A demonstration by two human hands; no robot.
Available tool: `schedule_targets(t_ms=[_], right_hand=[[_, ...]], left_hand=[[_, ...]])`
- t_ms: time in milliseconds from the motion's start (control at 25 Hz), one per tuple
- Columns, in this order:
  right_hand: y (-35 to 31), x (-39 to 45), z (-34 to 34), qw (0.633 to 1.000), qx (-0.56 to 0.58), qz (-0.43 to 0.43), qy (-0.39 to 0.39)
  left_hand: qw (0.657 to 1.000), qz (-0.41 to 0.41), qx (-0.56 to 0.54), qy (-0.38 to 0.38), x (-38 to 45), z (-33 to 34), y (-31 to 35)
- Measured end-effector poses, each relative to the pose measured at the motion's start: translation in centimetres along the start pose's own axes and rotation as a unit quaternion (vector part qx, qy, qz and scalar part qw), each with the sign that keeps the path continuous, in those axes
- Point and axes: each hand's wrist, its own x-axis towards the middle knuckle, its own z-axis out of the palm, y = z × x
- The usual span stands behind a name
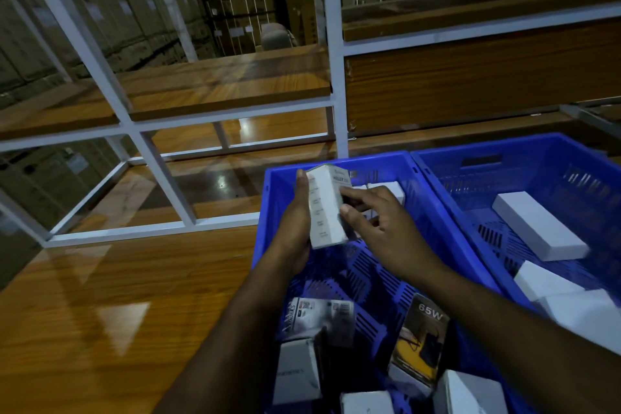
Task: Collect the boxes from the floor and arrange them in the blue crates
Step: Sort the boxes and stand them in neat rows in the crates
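We hold the white box [327, 207] upright above the left crate [336, 163], left hand [295, 228] gripping, right hand [376, 222] pinching, probably to stand it tidily.

Glossy wooden shelves [100, 296], white metal frame [334, 77]
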Motion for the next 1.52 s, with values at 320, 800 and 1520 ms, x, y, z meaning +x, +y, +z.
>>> schedule_targets(t_ms=[320,800,1520], right_hand=[[0.0,0.4,-0.5,0.996,0.063,0.054,0.044],[-1.3,-0.8,0.5,0.995,0.076,-0.019,-0.057],[-0.6,0.0,-0.1,0.978,0.013,0.146,-0.145]], left_hand=[[0.992,-0.022,-0.114,-0.055,0.4,-0.6,0.3],[0.981,-0.092,-0.168,-0.038,0.0,-1.7,0.7],[0.997,0.028,0.044,0.053,2.1,-1.8,-0.9]])
